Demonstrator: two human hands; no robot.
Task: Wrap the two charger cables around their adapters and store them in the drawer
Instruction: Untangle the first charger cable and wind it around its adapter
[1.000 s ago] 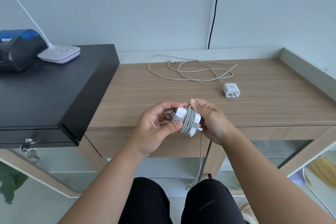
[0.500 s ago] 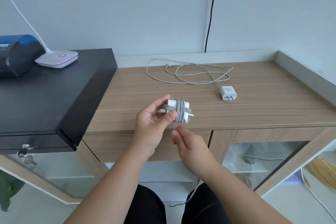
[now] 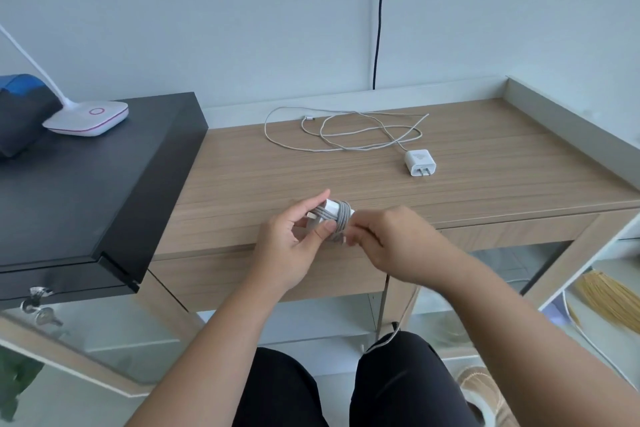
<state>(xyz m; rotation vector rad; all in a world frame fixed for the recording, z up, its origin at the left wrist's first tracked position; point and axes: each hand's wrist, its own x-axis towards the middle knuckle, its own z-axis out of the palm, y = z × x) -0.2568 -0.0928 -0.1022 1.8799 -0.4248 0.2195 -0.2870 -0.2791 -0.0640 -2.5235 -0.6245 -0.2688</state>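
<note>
Grey cable wound on adapter | left hand grips | right hand pinches

Matt wood-grain desk, glossy white plastic adapter (braided cable)

A home or office corner: a wood-grain surface against a plain wall, a desk lamp's base upper left.

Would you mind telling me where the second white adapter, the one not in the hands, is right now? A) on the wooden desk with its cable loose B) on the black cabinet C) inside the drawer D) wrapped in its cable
A: the second adapter lies on the wooden desk, its cable sprawled loose behind it.
</note>
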